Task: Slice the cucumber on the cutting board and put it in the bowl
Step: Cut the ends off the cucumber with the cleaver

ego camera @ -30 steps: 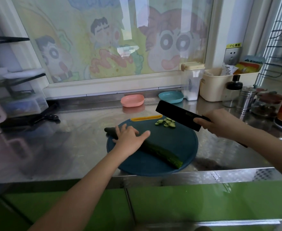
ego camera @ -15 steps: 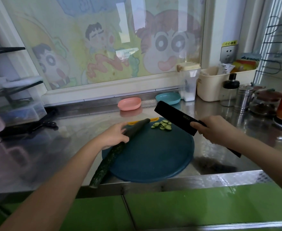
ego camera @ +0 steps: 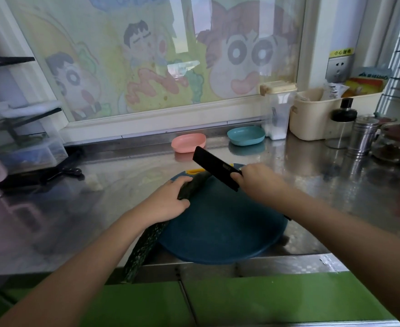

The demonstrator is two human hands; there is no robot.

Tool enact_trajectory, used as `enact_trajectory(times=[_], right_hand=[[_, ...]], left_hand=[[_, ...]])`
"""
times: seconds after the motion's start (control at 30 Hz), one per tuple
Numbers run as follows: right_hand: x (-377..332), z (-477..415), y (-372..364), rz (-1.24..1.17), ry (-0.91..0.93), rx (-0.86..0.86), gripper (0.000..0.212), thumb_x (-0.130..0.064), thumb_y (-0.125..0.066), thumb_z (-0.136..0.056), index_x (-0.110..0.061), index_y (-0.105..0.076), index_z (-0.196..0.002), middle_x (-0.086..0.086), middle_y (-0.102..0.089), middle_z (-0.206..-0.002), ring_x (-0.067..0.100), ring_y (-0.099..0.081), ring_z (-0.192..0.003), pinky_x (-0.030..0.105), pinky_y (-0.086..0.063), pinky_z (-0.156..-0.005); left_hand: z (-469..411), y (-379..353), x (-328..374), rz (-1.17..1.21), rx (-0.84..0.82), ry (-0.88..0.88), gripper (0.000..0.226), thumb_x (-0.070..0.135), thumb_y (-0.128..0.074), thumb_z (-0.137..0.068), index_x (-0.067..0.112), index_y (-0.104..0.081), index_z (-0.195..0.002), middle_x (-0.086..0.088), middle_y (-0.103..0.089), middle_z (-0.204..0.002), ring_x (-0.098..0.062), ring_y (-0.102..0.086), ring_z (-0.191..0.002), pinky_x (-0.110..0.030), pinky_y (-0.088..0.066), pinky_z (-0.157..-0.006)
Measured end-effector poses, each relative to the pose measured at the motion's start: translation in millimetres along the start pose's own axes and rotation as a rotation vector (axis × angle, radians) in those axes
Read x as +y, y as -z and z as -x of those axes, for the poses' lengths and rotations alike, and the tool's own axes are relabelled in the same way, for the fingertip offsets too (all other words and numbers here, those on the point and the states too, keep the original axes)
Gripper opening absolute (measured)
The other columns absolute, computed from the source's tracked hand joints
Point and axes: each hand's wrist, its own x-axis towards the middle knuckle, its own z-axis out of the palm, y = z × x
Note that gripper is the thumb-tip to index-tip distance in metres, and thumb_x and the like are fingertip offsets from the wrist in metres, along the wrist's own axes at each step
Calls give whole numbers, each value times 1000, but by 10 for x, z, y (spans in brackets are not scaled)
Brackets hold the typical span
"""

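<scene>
Slicing stage, item in progress: the left hand (ego camera: 163, 204) is gripping the cucumber (ego camera: 147, 241) around its middle, grip clamped on it, and is holding it slantwise, the far end lying on the board (ego camera: 220, 234) and the near end overhanging the counter (ego camera: 312, 185) edge toward the camera. The right hand (ego camera: 258, 180) is closed on the knife (ego camera: 214, 165) handle, grip clamped, and is holding the dark blade over the far end of the cucumber; whether the edge is touching it cannot be told. Judged progress: most of the cucumber is remaining whole, so the bulk of the slicing is outstanding, and nothing appears to be in either dish yet. The pink bowl (ego camera: 188, 142) and the blue bowl (ego camera: 245, 135) are sitting well behind the board by the window; which one is meant is unclear. Hidden: the cucumber's far tip, the board's back rim behind blade and hands, and any slices lying there; bowl interiors are only partly showing.
</scene>
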Motion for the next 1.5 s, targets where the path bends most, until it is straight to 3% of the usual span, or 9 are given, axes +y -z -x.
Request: enact_trajectory(times=[0.17,0.43,0.67,0.9,1.0,1.13,1.23,1.37,1.5], right_hand=[[-91,-170,-26,-15,-32,-15,25,-19,-35,-102,-10,-58,-106,14,-59,-104,30,-58,-94,37,-49,-77],[-14,-381,-56,-34,-61,-54,42,-38,-34,-100,-13,-43,-68,6,-47,-75,24,-50,-74,33,-38,-63],[-65,-435,32,-72,-59,-116,41,-31,-34,-101,-13,-36,-64,3,-41,-65,16,-41,-57,28,-31,-49],[-148,-470,-187,-86,-68,-144,41,-28,-32,-102,-15,-36,-63,2,-40,-66,21,-47,-68,32,-42,-64],[-139,-455,-174,-54,-52,-138,40,-27,-30,-102,-10,-43,-68,3,-40,-66,18,-43,-61,32,-39,-61],[-103,-385,-156,-115,-94,-139,32,-21,-30,-103,-6,-57,-97,5,-44,-73,23,-46,-73,30,-37,-62],[-8,-366,15,-162,-110,-132,36,-33,-33,-101,-6,-53,-86,7,-47,-67,20,-52,-54,30,-41,-47],[110,-315,308,-230,-120,-41,40,-32,-33,-101,-9,-50,-73,16,-58,-74,31,-65,-60,35,-52,-54],[326,-229,423,-235,-181,-17,42,-35,-35,-100,-4,-56,-81,22,-66,-83,34,-66,-65,35,-54,-54]], left_hand=[[-147,-39,43,-35,110,-61,59,28,-59,-91,20,-32,-143,-9,-48,-137,-23,-48,-122,-30,-40,-100],[-252,-19,15,-86,67,-111,53,22,-55,-92,23,-34,-140,-7,-50,-130,-21,-51,-114,-23,-37,-85],[-355,32,12,-99,13,-114,45,26,-59,-89,17,-40,-128,-5,-53,-129,-22,-53,-112,-30,-42,-89],[-362,-17,25,-102,55,-86,45,26,-60,-88,18,-40,-128,-5,-55,-124,-22,-55,-102,-28,-40,-78],[-358,20,13,-70,40,-15,37,25,-59,-87,18,-42,-119,-5,-59,-114,-21,-56,-93,-31,-42,-74],[-392,152,-94,44,65,240,40,25,-67,-82,12,-43,-111,-8,-57,-104,-21,-55,-85,-31,-44,-62],[-482,234,-80,273,65,398,46,22,-69,-81,3,-46,-116,-16,-59,-106,-27,-62,-82,-32,-51,-50],[-596,207,106,527,16,488,40,12,-63,-87,-2,-43,-119,-18,-55,-95,-28,-59,-69,-36,-53,-47],[-663,159,201,367,-27,550,52,22,-60,-88,1,-34,-128,-17,-52,-86,-26,-61,-59,-32,-55,-48]])
